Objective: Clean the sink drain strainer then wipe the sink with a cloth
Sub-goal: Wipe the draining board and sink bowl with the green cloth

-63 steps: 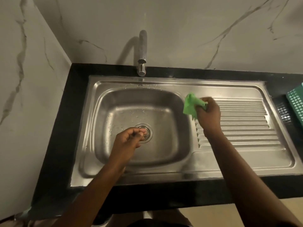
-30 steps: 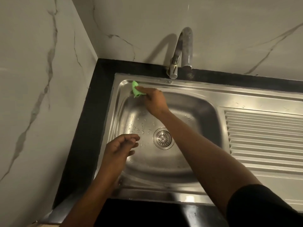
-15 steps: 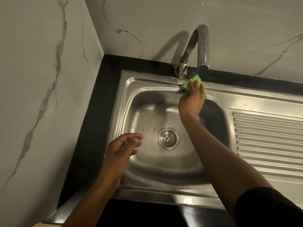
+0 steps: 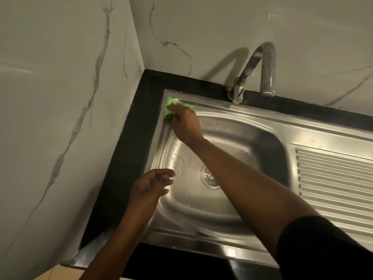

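Observation:
A steel sink [image 4: 262, 130] is set in a black counter. My right hand [image 4: 185, 123] presses a small green cloth [image 4: 169, 107] against the sink's far left rim corner, most of the cloth hidden under my fingers. The round drain strainer [image 4: 209, 176] sits in the basin floor, its right side covered by my right forearm. Water drops lie on the basin floor left of the strainer. My left hand [image 4: 150, 185] hovers over the basin's left side, fingers loosely curled and holding nothing.
A curved metal tap [image 4: 254, 71] rises behind the basin at the back rim. A ribbed drainboard [image 4: 333, 178] lies to the right. Marble walls close in on the left and behind; the black counter [image 4: 129, 158] frames the sink.
My right hand slid the green cloth from the back rim under the tap leftward to the far left corner. My left hand stayed over the basin's left side.

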